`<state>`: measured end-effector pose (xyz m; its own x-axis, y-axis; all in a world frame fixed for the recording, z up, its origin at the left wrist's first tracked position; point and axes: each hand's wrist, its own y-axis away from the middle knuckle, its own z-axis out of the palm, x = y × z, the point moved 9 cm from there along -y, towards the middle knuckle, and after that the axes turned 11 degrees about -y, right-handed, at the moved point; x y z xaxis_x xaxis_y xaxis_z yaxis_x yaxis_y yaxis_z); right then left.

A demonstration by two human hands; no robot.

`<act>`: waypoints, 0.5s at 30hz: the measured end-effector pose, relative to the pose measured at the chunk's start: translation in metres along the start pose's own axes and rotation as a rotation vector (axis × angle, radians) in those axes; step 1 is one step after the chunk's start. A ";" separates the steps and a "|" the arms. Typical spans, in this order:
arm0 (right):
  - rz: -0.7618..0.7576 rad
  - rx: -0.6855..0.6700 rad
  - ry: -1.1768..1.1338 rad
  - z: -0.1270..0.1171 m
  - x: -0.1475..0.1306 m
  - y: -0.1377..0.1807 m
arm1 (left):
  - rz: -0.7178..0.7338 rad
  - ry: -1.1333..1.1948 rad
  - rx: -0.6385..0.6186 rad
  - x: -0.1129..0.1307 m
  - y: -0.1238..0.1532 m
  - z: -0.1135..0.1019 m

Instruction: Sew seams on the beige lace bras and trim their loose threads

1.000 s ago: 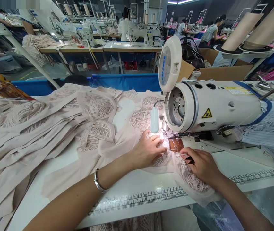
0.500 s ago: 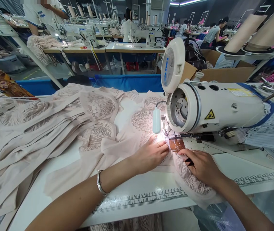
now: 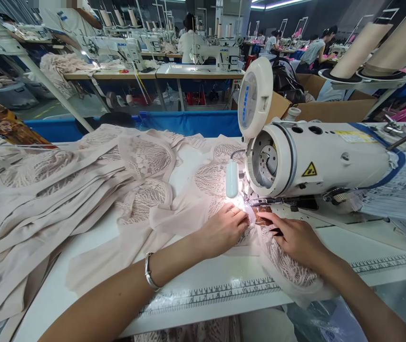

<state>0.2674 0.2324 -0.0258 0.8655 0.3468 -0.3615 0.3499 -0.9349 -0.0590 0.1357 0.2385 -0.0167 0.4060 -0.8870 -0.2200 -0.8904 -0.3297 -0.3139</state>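
Observation:
The pale pink lace bra (image 3: 285, 259) lies under the sewing machine (image 3: 324, 156), one cup hanging toward the table's front edge. Beside the brightly lit needle area, my left hand (image 3: 222, 230) presses its bent fingers together on the fabric. A ring and a silver bracelet (image 3: 148, 270) are on that hand and wrist. My right hand (image 3: 297, 237) grips the cup's edge just right of the needle, thumb side down on the lace. Something small and black (image 3: 277, 232) shows beneath its fingers; its kind is unclear. The needle tip is lost in glare.
More lace bras (image 3: 142, 156) with long straps are heaped on the left. A lamp (image 3: 231, 178) hangs by the needle. A ruler strip (image 3: 220, 295) runs along the front edge. Thread cones (image 3: 362, 50) stand at upper right. Other people work at machines behind.
My right hand has shifted slightly left and up toward the needle, with the lace cup moving along under it. My left hand has barely moved.

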 end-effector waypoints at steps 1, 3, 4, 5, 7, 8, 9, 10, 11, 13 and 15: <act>-0.002 -0.031 0.033 0.002 -0.001 -0.003 | -0.004 -0.004 0.004 0.000 0.000 -0.001; -0.023 -0.088 0.091 0.004 -0.005 -0.009 | -0.010 -0.006 0.003 0.000 0.001 0.000; -0.028 -0.110 0.110 0.005 -0.006 -0.012 | -0.011 -0.003 -0.001 -0.001 0.002 0.000; -0.028 -0.126 0.122 0.005 -0.008 -0.014 | -0.015 0.000 -0.005 -0.001 0.002 0.000; -0.019 -0.152 0.129 0.005 -0.009 -0.017 | -0.029 0.005 -0.015 -0.003 0.003 0.000; -0.009 -0.164 0.127 0.005 -0.008 -0.019 | -0.037 0.005 -0.018 -0.005 0.004 0.000; 0.003 -0.176 0.123 0.005 -0.008 -0.020 | -0.044 0.004 -0.020 -0.006 0.004 -0.001; 0.018 -0.186 0.121 0.005 -0.006 -0.021 | -0.050 0.004 -0.024 -0.008 0.004 -0.001; 0.031 -0.191 0.122 0.005 -0.005 -0.022 | -0.056 0.005 -0.028 -0.009 0.005 -0.001; 0.043 -0.187 0.122 0.006 -0.002 -0.025 | -0.072 0.009 -0.032 -0.012 0.005 0.000; 0.030 -0.167 0.112 0.006 0.000 -0.028 | -0.084 0.009 -0.021 -0.014 0.004 0.000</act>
<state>0.2555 0.2581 -0.0294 0.9078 0.3336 -0.2542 0.3697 -0.9227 0.1092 0.1259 0.2497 -0.0146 0.4773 -0.8589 -0.1855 -0.8575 -0.4093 -0.3117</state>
